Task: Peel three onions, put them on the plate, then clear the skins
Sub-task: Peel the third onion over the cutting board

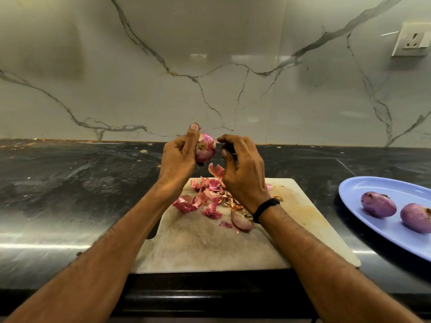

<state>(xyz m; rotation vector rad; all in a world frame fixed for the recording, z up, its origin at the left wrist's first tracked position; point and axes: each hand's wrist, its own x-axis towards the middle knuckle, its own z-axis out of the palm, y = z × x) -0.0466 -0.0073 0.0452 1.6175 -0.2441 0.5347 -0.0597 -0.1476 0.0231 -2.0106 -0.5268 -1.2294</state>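
My left hand (178, 159) grips a partly peeled red onion (206, 148) above the far end of the white cutting board (200, 243), root end facing me. My right hand (242, 173) is just right of the onion with its fingers curled, thumb and forefinger apart. A loose piece of skin (215, 170) sits in the air against the underside of that hand; I cannot tell whether it is held. A pile of onion skins (210, 201) lies on the board. Two peeled onions (378, 204) (416, 217) lie on the blue plate (363, 185) at the right.
The board lies on a dark stone counter (70, 183), its near edge at the counter's front. A marble-patterned wall (210, 78) stands behind, with a socket (411, 39) at the upper right. Small scraps dot the counter's back left.
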